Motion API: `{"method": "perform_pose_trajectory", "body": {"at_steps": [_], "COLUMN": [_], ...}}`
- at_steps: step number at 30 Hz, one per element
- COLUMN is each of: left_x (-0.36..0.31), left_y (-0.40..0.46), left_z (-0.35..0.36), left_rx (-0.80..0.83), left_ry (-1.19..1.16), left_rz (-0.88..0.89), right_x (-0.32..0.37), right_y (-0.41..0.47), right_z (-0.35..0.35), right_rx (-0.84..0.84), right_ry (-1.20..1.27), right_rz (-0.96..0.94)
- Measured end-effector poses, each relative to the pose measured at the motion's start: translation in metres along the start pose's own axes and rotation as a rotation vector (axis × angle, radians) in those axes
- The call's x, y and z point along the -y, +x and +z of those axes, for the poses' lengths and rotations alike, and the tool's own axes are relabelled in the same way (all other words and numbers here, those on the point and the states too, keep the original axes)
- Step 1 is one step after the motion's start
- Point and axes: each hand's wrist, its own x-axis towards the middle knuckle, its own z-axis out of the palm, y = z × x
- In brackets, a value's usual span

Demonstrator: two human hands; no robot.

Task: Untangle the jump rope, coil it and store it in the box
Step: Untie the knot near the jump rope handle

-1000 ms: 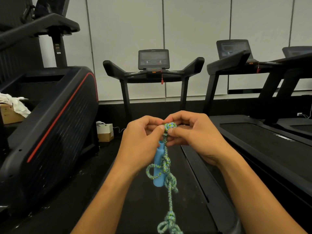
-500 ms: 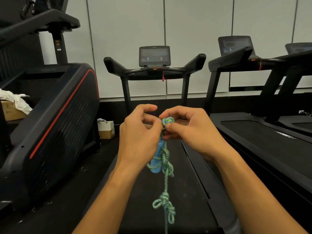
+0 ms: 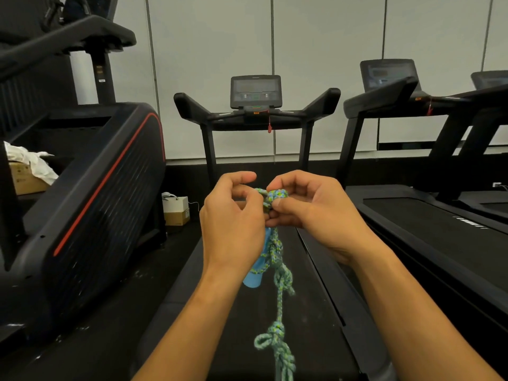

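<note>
— Two hands on one knot: why so high up?

— I hold the jump rope [image 3: 276, 259] at chest level so its tangled length hangs free over the treadmill belt [image 3: 316, 270] and the weight pulls it straight. My left hand [image 3: 233, 224] pinches the top knot [image 3: 275, 198] from one side, my right hand [image 3: 316, 213] from the other, both grips clenched on the rope.

— And the handle?

— The blue handle [image 3: 254, 276] dangles just under my left palm. Wrists are bent inward, fingertips meeting, forearms angled together.

— More knots?

— Several below, I judge. No box is identified yet.
</note>
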Motion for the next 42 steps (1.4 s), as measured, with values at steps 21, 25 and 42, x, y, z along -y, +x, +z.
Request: {"method": "perform_pose_trajectory", "body": {"at_steps": [21, 25, 42], "left_x": [0.01, 0.011, 0.002], "left_y": [0.014, 0.013, 0.01], "left_z": [-0.017, -0.013, -0.009], "left_rx": [0.277, 0.285, 0.165], "left_ry": [0.277, 0.17, -0.017], "left_rz": [-0.01, -0.085, -0.089], "right_x": [-0.003, -0.002, -0.001], "right_y": [-0.003, -0.002, -0.002], "right_z": [-0.004, -0.001, -0.004], "right_rx": [0.079, 0.054, -0.024], "right_ry": [-0.158, -0.111, -0.044], "right_rz": [-0.032, -0.029, -0.012]}}
